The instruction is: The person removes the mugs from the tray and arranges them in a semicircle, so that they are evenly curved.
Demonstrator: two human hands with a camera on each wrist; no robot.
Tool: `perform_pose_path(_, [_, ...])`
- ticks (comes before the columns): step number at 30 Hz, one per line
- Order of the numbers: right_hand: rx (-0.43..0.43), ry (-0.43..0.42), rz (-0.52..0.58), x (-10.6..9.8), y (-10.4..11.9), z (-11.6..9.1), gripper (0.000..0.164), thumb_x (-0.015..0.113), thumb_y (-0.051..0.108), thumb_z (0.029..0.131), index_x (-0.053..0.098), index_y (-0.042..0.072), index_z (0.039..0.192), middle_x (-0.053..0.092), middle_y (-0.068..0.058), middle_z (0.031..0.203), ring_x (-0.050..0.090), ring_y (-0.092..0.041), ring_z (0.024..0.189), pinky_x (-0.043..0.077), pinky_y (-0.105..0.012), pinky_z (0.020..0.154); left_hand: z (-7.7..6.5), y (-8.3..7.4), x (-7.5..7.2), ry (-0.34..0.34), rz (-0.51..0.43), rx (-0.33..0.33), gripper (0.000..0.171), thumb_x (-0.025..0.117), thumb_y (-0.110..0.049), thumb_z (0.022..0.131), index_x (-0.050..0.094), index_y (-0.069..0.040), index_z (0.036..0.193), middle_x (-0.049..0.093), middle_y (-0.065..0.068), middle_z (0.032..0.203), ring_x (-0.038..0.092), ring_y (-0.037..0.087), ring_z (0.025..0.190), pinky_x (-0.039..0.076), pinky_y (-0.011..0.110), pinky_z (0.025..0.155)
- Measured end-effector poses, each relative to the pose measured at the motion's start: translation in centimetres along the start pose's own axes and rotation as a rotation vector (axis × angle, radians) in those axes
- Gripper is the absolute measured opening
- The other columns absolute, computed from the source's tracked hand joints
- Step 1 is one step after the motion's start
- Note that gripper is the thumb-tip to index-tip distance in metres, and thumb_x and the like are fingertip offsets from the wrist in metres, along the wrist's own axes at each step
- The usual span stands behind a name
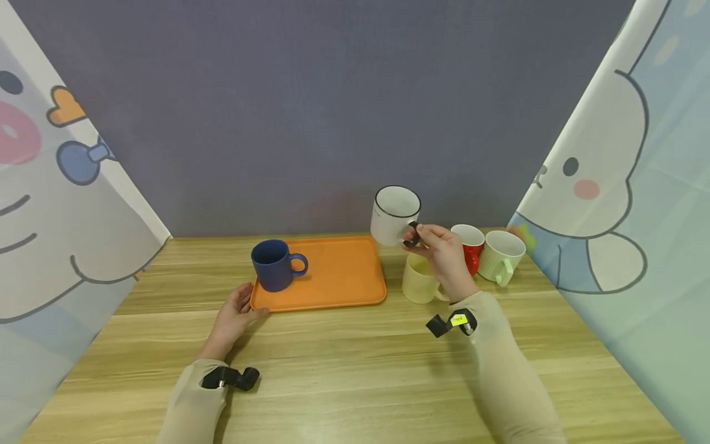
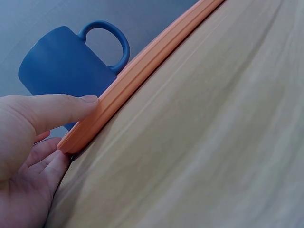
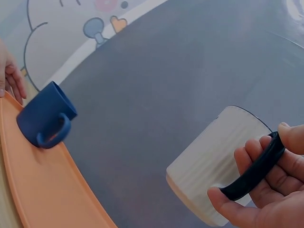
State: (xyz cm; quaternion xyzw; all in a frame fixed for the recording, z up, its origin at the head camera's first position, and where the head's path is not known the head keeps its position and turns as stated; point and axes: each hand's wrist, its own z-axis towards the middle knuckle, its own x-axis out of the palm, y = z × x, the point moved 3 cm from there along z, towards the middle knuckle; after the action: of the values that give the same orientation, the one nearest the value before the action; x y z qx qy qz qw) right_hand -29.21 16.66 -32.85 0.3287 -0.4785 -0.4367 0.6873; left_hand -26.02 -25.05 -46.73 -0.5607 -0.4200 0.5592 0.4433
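My right hand [image 1: 440,250] grips the black handle [image 3: 256,171] of a white mug [image 1: 392,216] with a dark rim. The mug is held up in the air, just past the right end of an orange tray [image 1: 344,271]. At the tray's near left corner, my left hand [image 1: 233,317] pinches the edge, thumb on the rim and fingers against the corner, as the left wrist view shows. A blue mug [image 1: 272,265] stands upright on the tray's left part, its handle pointing right.
Right of the tray stands a pale yellow mug [image 1: 418,283], partly behind my right hand. Beyond it are a red mug [image 1: 472,251] with a white inside and a light green ribbed mug [image 1: 501,256]. A grey panel [image 1: 333,123] rises behind the wooden table [image 1: 333,370].
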Motion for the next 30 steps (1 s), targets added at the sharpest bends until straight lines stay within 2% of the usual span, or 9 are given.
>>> perform_pose_path(6, [-0.041,-0.049,-0.008,-2.0,1.1,-0.3,0.034,0.052,-0.003,0.101,0.074,0.007,0.078,0.072,-0.006,0.081,0.070,-0.018,0.080,0.062,-0.038,0.076,0.3,0.4,-0.1,0.002,0.006,0.017,0.085,0.070,0.003,0.090,0.014,0.013,0.152,0.019,0.033,0.157,0.023,0.044,0.145,0.026,0.048,0.117])
perform_pose_path(14, [-0.087,-0.098,0.048,-5.0,2.7,-0.9,0.031,0.053,-0.004,0.100,0.076,0.003,0.080,0.073,-0.008,0.079,0.070,-0.017,0.077,0.062,-0.034,0.072,0.0,0.2,-0.1,0.004,0.006,-0.002,0.084,0.070,0.002,0.090,0.014,0.012,0.153,0.018,0.032,0.158,0.022,0.043,0.146,0.026,0.048,0.117])
perform_pose_path(21, [-0.147,-0.125,0.019,-8.0,3.7,-1.9,0.024,0.055,-0.003,0.099,0.076,-0.003,0.087,0.073,-0.010,0.081,0.070,-0.018,0.077,0.063,-0.035,0.071,0.1,0.1,-0.1,0.002,0.022,-0.004,0.084,0.070,0.001,0.090,0.014,0.012,0.153,0.018,0.031,0.158,0.023,0.043,0.146,0.027,0.047,0.117])
perform_pose_path(25, [-0.188,-0.159,0.063,-9.5,4.2,-2.5,0.022,0.055,-0.007,0.098,0.074,-0.007,0.088,0.073,-0.014,0.080,0.071,-0.021,0.075,0.063,-0.036,0.067,0.1,0.1,0.0,0.004,0.022,0.000,0.084,0.070,0.001,0.090,0.015,0.012,0.153,0.018,0.032,0.158,0.023,0.044,0.145,0.027,0.049,0.116])
perform_pose_path(30, [-0.186,-0.218,0.108,-11.2,4.8,-3.4,0.020,0.055,-0.010,0.096,0.074,-0.010,0.089,0.071,-0.013,0.083,0.071,-0.022,0.075,0.063,-0.037,0.066,0.1,0.1,0.0,0.001,0.010,-0.010,0.084,0.069,0.002,0.090,0.014,0.011,0.153,0.017,0.030,0.159,0.023,0.043,0.146,0.027,0.048,0.117])
